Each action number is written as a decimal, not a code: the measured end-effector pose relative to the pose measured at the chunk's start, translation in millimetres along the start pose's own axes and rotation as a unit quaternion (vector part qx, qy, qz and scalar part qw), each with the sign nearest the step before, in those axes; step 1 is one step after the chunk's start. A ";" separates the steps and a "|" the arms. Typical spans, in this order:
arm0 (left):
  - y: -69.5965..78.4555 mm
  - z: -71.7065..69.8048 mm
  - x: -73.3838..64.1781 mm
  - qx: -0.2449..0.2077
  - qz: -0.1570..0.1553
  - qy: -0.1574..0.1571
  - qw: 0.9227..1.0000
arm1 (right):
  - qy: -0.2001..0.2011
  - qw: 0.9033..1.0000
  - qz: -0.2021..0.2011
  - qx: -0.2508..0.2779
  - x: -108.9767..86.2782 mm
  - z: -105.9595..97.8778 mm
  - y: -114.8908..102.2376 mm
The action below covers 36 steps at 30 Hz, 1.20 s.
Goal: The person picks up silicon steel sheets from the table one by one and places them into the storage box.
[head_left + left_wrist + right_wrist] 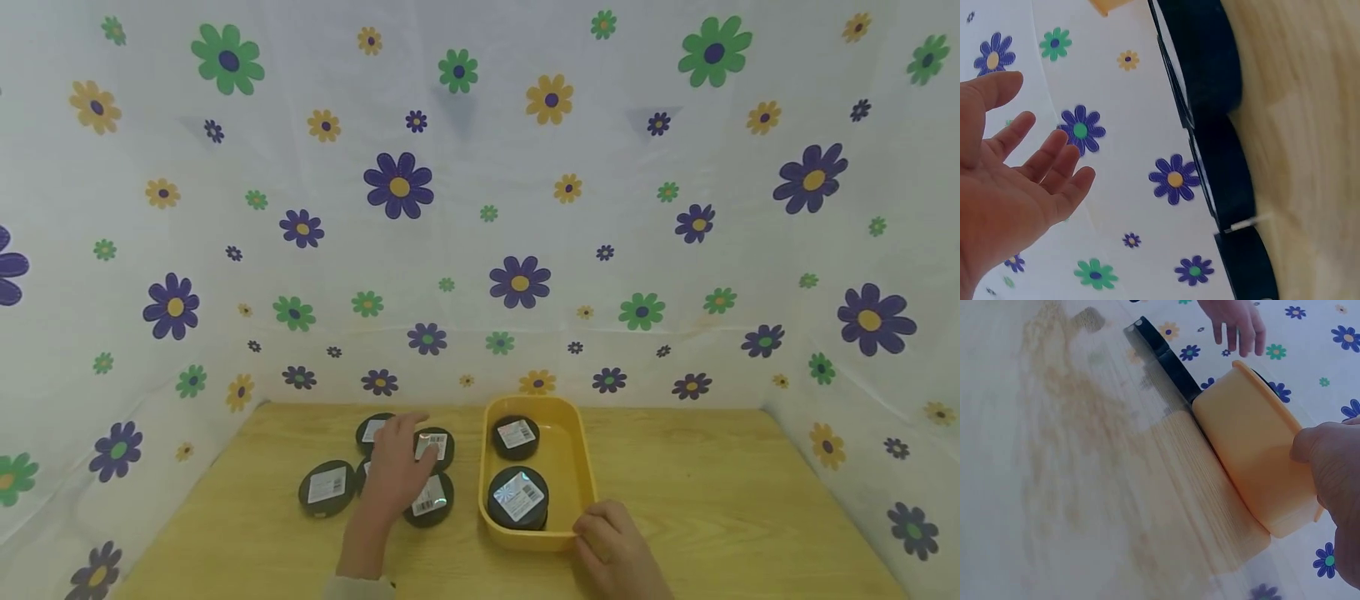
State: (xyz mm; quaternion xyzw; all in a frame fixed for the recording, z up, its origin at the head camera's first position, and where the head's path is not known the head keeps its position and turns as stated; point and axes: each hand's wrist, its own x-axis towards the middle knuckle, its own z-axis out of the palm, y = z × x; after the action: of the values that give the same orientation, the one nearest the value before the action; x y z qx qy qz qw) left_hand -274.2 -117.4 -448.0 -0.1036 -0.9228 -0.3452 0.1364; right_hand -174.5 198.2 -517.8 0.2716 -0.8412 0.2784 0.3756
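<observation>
Several round black containers (pixel 327 488) with white barcode labels lie in a group on the left of the table. Over that group my left hand (pixel 401 462) hovers with nothing held, its fingers loosely extended, as the left wrist view shows beside the containers' dark sides (pixel 1229 162). To the right stands a yellow plastic bin (pixel 568 475). Inside it, along the left side, sit one black container (pixel 516 438) at the back and another (pixel 517 498) at the front. My right hand (pixel 618 550) grips the bin's near right corner, thumb on the rim in the right wrist view.
The wooden table (pixel 720 492) extends to both sides of the bin. A white cloth (pixel 465 242) printed with flowers hangs behind the table and along its left and right sides.
</observation>
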 end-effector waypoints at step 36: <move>-10.5 0.2 -20.1 0.006 -0.053 -0.117 0.992 | 0.017 0.999 -0.030 0.034 1.0 4.3 5.9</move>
State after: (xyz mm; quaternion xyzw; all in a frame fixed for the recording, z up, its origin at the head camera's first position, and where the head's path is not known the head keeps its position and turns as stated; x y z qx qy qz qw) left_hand -258.3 -127.0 -461.0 -0.0937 -0.9385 -0.3321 0.0096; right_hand -181.0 199.2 -521.0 0.3046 -0.8164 0.2999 0.3883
